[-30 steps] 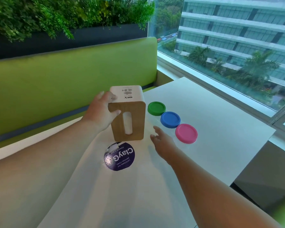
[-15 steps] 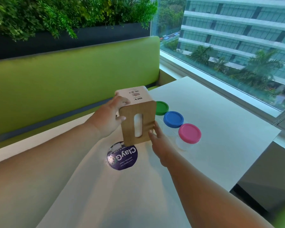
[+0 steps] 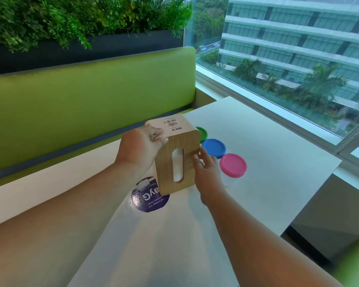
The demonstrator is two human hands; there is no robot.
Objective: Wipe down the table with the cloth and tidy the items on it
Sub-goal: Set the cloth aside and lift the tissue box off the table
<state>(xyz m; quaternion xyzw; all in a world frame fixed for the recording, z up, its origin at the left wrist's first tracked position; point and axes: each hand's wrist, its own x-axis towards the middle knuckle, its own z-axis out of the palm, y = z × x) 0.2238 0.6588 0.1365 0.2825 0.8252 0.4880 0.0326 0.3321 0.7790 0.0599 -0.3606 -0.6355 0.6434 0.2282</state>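
Hands (image 3: pixel 140 146) (image 3: pixel 207 175) either side of tissue box (image 3: pixel 177 158)

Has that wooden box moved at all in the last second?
Yes. The wooden box has been lifted and tilted: it now overlaps the purple sticker, which it stood beyond, and hides part of the green lid.

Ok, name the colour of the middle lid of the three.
The middle lid is blue, clearest in the head view.
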